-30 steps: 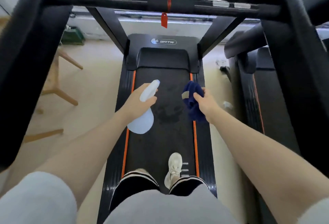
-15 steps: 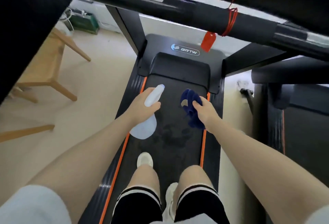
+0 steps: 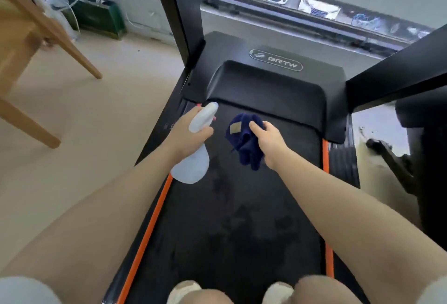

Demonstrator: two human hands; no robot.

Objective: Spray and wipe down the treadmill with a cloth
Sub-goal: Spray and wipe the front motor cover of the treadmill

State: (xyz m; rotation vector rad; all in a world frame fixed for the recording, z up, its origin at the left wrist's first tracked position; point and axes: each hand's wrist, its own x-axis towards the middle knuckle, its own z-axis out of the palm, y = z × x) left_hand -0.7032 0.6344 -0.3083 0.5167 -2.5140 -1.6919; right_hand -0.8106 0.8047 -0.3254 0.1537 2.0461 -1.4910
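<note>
Left hand [image 3: 187, 135] grips spray bottle [image 3: 196, 149], nozzle toward 12 o'clock; right hand [image 3: 268, 141] pinches bunched cloth [image 3: 244, 141] alongside at 3 o'clock, belt [image 3: 242, 219] below both.

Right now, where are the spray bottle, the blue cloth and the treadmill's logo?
spray bottle [image 3: 192, 167], head view, on its rounded lower body.
blue cloth [image 3: 244, 144], head view, on its bunched middle folds.
logo [image 3: 275, 60], head view, on the oval badge.

Your pale spray bottle [image 3: 193, 158] tilts nozzle-forward above the black treadmill belt [image 3: 242, 219]. Your bunched navy cloth [image 3: 244, 141], bearing a tan label, hangs just beside it.
</note>
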